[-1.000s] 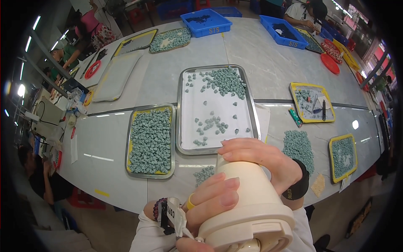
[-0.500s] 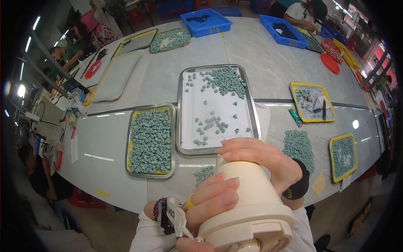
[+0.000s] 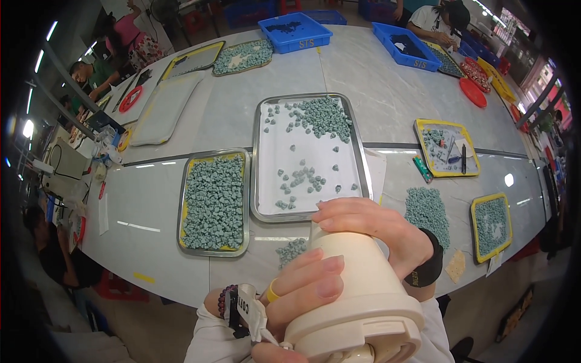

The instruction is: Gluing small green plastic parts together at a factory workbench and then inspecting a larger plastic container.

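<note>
A cream-coloured lidded tumbler [image 3: 354,269] is tilted with its lid toward me, close below my view. My left hand [image 3: 302,287] wraps around its left side; one finger wears a yellow ring. Across the tumbler's far, narrower end lies my right hand [image 3: 378,227], its fingers curled over it. A dark beaded bracelet [image 3: 227,301] and a pale printed strap [image 3: 251,311] show at my left wrist. Just beyond my hands stands a metal tray [image 3: 272,175] lined with white paper, with small grey-green pieces [image 3: 324,118] heaped at its far right and others scattered.
Left of it is a tray [image 3: 244,209] full of similar pieces. A loose pile [image 3: 426,215] lies on the table [image 3: 163,206] at right, near two yellow-rimmed trays [image 3: 475,166] [image 3: 508,224]. Blue bins [image 3: 296,39] [image 3: 408,54] stand farther back. Several people work around the table.
Both hands keep their hold on the tumbler. The table and trays sit slightly farther left in view, a small shift of the head.
</note>
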Motion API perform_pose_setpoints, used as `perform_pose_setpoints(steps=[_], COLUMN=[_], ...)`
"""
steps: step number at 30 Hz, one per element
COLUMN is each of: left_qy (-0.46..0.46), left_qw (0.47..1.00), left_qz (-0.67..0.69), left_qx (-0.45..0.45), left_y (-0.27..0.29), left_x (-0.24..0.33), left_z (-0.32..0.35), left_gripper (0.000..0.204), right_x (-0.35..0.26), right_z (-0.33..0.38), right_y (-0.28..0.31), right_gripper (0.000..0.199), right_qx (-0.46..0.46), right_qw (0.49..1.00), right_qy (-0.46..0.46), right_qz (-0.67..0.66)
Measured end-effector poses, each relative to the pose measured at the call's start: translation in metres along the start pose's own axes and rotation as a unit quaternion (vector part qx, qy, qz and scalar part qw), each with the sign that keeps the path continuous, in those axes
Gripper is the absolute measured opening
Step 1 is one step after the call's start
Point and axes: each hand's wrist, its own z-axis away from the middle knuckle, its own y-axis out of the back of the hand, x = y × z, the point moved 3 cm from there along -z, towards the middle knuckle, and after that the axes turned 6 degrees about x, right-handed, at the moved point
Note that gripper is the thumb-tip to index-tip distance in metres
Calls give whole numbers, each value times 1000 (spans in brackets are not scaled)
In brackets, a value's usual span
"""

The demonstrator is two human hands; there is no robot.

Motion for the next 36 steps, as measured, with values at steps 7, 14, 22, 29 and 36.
perform_pose_setpoints(steps=[7, 14, 22, 29, 36], left_qy=[-7, 206, 235, 151, 153], left_qw=[999, 955, 946, 958, 956], left_qz=[32, 189, 217, 238, 236], left_qx=[-18, -101, -44, -52, -89], left_y=[11, 36, 29, 25, 29], left_x=[-3, 2, -3, -9, -6], left_z=[-3, -9, 2, 9, 3], left_gripper=[30, 70, 69, 71, 70], right_x=[4, 4, 6, 4, 2], right_z=[5, 2, 3, 5, 5], right_y=[-7, -10, -9, -8, -7], right_gripper=[79, 77, 77, 76, 74], right_qx=[39, 34, 2, -3, -14], right_qw=[998, 998, 999, 999, 1000], right_qy=[-26, -27, -4, -11, 4], right_qz=[-43, -47, -41, -31, -8])
